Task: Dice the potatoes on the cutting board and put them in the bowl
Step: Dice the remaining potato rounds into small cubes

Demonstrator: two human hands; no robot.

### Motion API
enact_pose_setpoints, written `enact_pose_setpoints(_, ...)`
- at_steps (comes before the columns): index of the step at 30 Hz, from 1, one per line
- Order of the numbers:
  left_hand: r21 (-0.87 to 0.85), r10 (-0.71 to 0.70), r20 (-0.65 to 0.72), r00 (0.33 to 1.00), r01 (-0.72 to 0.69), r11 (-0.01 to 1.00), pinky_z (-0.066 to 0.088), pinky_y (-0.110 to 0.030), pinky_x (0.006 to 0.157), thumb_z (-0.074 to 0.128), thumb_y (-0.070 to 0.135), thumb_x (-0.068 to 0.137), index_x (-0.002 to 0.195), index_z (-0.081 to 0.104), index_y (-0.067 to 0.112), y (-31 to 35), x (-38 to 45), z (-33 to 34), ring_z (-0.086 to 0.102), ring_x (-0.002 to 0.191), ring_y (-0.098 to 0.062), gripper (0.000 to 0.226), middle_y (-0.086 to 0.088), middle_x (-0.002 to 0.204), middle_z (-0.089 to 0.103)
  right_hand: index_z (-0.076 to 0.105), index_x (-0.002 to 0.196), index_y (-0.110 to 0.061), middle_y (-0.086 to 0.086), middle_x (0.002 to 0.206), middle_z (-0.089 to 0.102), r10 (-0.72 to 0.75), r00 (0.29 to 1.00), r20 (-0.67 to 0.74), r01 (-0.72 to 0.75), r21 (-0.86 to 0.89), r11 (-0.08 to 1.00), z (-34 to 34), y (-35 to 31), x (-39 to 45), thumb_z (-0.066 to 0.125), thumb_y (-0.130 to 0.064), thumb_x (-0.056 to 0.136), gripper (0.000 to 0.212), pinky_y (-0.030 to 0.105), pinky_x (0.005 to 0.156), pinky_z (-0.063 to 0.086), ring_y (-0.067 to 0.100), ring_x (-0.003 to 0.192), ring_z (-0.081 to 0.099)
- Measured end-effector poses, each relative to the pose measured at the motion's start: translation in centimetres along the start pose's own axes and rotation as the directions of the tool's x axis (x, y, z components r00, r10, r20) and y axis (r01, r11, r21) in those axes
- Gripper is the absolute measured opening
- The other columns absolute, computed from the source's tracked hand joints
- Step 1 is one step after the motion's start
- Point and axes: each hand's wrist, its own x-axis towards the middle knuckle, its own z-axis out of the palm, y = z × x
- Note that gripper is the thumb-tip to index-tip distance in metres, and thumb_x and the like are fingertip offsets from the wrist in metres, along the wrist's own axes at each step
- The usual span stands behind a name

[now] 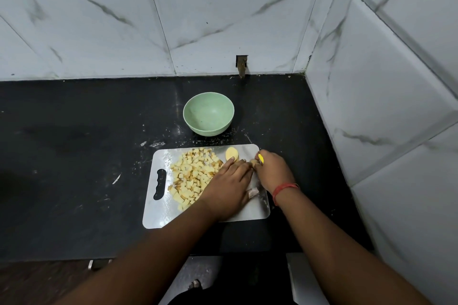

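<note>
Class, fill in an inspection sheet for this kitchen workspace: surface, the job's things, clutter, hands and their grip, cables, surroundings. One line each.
Surface: black countertop, pale specks and smears around the board.
Job's things: cutting board holds a pile of diced potato and an uncut potato piece; green bowl stands beyond the board, empty.
Clutter: a small brownish scrap on the board between the wrists.
Hands: left hand lies on the board by the dice, its grip hidden; right hand curled round a yellow handle, blade not visible.
Cables: nothing seen.
Surroundings: marble-patterned wall tiles, a small opening in the wall behind the bowl.
</note>
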Motion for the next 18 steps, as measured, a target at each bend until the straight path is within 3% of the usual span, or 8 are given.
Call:
enact_pose_setpoints(8,-0.011,0.012,-0.008,1.000,-0.013,1.000,0.017,-0.048,0.126,0.026,0.056,0.107,0.154,0.041,0.009,-0.2,-1.4,1.2,0.038,0.144,-0.028,0.068,-0.011,0.152,0.046,0.062,0.090,-0.017,0.002,0.091,0.064,-0.023,1.000,-0.001,0.023,0.017,1.000,0.7,0.7,-1.3,0.060,-0.026,0.093,0.010,0.034,0.075,0.052,0.022,0.083,0.060)
enact_pose_setpoints(14,-0.024,0.016,-0.015,1.000,-0.017,1.000,0.016,-0.051,0.126,0.028,0.055,0.106,0.155,0.040,0.011,-0.3,-1.3,1.1,0.035,0.147,-0.028,0.066,-0.006,0.158,0.042,0.054,0.112,-0.009,0.009,0.106,0.062,0.138,0.990,-0.010,-0.133,0.192,0.972,-0.4,0.6,-3.1,0.046,-0.016,0.099,0.017,0.032,0.076,0.046,0.028,0.096,0.061)
enact_pose_setpoints(18,-0.012,0.011,-0.017,1.000,-0.012,1.000,0.018,-0.052,0.125,0.030,0.055,0.106,0.152,0.044,0.011,-0.3,-1.3,1.3,0.036,0.146,-0.027,0.065,-0.006,0.156,0.044,0.047,0.103,-0.007,0.016,0.100,0.064,0.104,0.993,0.058,-0.108,0.069,0.992,-0.2,1.2,-6.2,0.038,-0.019,0.102,0.015,0.037,0.076,0.051,0.031,0.088,0.063)
